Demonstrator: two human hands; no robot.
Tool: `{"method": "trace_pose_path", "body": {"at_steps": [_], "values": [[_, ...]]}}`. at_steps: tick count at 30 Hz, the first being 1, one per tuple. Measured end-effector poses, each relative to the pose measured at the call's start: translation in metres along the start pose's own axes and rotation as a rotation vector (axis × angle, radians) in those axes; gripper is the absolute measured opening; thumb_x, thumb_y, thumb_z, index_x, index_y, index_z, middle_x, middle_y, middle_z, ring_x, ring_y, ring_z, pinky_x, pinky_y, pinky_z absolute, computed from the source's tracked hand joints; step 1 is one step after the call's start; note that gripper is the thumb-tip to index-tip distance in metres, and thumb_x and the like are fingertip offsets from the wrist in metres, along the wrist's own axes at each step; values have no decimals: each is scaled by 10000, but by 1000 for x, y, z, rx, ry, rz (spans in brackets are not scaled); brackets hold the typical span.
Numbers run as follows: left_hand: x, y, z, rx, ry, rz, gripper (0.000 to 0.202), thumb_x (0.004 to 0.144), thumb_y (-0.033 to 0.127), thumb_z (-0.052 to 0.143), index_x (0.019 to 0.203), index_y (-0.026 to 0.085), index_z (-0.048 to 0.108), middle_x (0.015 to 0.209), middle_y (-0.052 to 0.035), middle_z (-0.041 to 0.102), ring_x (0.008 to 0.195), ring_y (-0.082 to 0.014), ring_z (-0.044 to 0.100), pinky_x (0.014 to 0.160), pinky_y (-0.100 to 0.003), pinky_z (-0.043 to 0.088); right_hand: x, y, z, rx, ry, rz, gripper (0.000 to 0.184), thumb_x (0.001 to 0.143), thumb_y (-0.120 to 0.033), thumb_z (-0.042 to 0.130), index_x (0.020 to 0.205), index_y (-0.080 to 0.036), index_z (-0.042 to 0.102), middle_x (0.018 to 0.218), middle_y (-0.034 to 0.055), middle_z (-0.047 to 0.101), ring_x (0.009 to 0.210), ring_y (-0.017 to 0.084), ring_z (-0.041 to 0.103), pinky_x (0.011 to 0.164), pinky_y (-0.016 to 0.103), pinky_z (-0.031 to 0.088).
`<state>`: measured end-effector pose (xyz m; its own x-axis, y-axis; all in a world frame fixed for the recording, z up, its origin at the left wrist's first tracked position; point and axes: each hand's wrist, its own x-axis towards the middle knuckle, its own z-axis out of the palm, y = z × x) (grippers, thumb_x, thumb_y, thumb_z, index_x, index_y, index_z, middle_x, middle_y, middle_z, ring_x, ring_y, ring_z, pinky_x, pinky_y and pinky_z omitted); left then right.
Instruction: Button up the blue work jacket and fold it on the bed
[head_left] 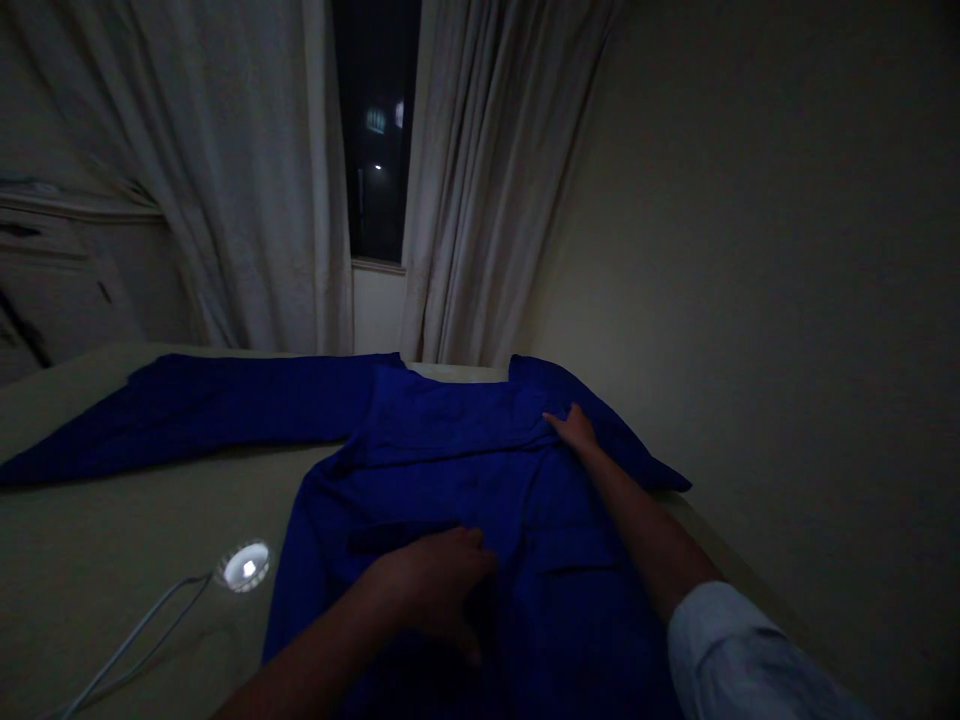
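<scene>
A dark blue long-sleeved shirt (457, 490) lies spread over a pale flat surface, its left-hand sleeve stretched out to the left edge of the view. The other sleeve lies at the right, close to the wall. My right hand (575, 432) reaches to the upper right of the shirt, touching the cloth, with the thumb apart from the fingers. Nearer to me, my left hand (442, 580) is over the middle of the shirt, thumb spread from the bent fingers. Whether it touches the cloth is hard to tell in the dim light.
A lit round lamp (246, 567) with a white cable (139, 635) lies on the pale surface (172, 510), left of the shirt. Behind are curtains (255, 180) around a dark window (377, 140). A wall (750, 260) rises at the right, and a cabinet (82, 270) stands far left.
</scene>
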<state>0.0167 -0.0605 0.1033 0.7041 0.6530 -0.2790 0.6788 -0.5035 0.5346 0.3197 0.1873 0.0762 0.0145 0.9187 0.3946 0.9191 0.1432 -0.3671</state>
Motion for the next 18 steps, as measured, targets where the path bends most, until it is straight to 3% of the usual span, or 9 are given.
{"method": "trace_pose_path", "body": {"at_steps": [3,6,9,12,14,16,18], "values": [[11,-9,3,85,-36,-71,790,633,484,932,1327,197,687,1356,-217,646,1203,-430,671,962,-517,586,16,-20,-3,-7,-147,193,365,935,-330,682,1057,13,714,1166,344,701,1210,441,672,974,582,514],[12,-13,0,80,-86,-62,763,647,508,916,1320,226,692,1370,-179,647,1134,-391,711,914,-474,603,38,-62,-6,55,-265,212,217,862,-250,763,954,-55,739,1102,278,732,1232,447,664,1019,614,494],[9,-9,0,86,-63,-46,716,693,528,888,1307,213,699,1359,-174,654,1128,-390,712,907,-473,604,71,-131,-12,235,-363,69,275,857,-343,805,1029,-137,748,1116,196,757,1216,382,680,1052,563,521],[7,-4,3,114,-46,-69,708,715,510,883,1316,189,690,1349,-186,652,1144,-406,698,921,-489,596,98,-211,-19,615,-461,-217,422,1022,-552,578,1311,-256,663,1274,95,741,1217,266,679,1042,474,556],[6,-2,5,114,-27,-78,709,716,500,884,1322,189,685,1333,-184,657,1151,-410,692,934,-498,588,101,-254,-16,924,-597,-431,505,1049,-633,480,1430,-318,580,1376,65,701,1239,241,664,1044,459,553],[4,0,6,107,-17,-75,716,722,496,880,1340,198,674,1331,-182,659,1154,-408,691,936,-500,586,89,-277,-1,1017,-724,-513,581,1027,-682,494,1471,-312,549,1413,78,680,1229,244,667,1043,451,546],[2,3,5,110,-13,-71,714,733,493,872,1352,204,666,1327,-179,663,1152,-404,694,930,-496,589,64,-278,27,817,-760,-486,669,978,-711,571,1467,-254,567,1400,114,683,1218,261,671,1058,449,528]]}}
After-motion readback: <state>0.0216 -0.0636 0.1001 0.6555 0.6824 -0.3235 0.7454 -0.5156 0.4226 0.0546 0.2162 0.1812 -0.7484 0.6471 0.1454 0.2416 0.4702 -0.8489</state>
